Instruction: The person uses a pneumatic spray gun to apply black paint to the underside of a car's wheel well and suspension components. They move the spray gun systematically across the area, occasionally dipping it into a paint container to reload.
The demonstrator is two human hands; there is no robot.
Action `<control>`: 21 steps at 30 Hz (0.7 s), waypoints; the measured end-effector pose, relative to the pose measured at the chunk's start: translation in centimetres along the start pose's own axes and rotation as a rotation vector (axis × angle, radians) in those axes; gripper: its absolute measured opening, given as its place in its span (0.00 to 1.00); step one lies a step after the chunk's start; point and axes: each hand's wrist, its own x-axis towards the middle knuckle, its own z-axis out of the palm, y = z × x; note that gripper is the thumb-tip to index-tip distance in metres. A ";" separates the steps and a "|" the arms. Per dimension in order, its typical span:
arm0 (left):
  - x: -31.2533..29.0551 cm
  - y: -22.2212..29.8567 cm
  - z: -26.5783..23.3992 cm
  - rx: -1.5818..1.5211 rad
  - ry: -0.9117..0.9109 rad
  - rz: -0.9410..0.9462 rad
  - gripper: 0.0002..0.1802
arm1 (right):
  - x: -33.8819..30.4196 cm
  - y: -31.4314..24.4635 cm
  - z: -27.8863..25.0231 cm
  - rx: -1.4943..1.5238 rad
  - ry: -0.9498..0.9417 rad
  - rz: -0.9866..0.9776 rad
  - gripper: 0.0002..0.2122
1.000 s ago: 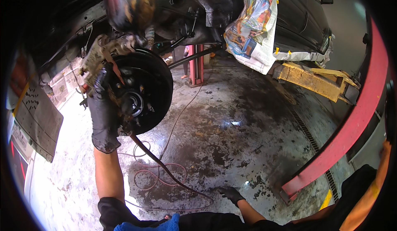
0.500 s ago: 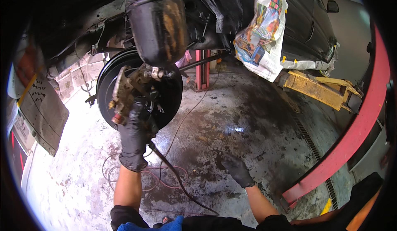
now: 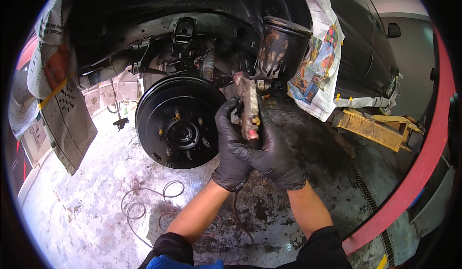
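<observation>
A spray gun (image 3: 250, 108) with a paint-stained dark cup (image 3: 284, 50) on top is held up in front of me. My left hand (image 3: 234, 148), in a black glove, is closed around the gun from its left side. The black-gloved right hand (image 3: 276, 160) grips it from the other side, with the two hands overlapping below the gun's body. The handle and trigger are hidden by my fingers. Just left of the gun is a glossy black brake drum (image 3: 151, 120) with several wheel studs around its hub. An air hose (image 3: 237, 213) hangs down below my hands.
Above the drum, the black wheel arch (image 3: 163, 26) curves over suspension parts. Newspaper (image 3: 313, 83) masks the body on the right, and more sheets (image 3: 70, 124) hang at left. A yellow lift arm (image 3: 368, 129) and red post (image 3: 399, 206) stand right. Thin hose coils (image 3: 137, 204) lie on the floor.
The spray gun has moved right, away from in front of the drum. My right hand has come up from low on the right and closed on the gun alongside my left.
</observation>
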 end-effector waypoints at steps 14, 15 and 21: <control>3.8 6.1 -2.0 0.538 -0.770 -0.358 0.43 | -1.3 0.7 -4.2 -0.121 0.330 0.046 0.15; 5.2 7.1 -2.7 0.507 -0.652 -0.494 0.40 | -1.4 1.2 -4.1 -0.071 0.366 0.009 0.15; 11.7 5.3 2.5 0.734 -0.326 -0.134 0.48 | -3.1 2.5 -3.0 -0.189 0.334 0.021 0.17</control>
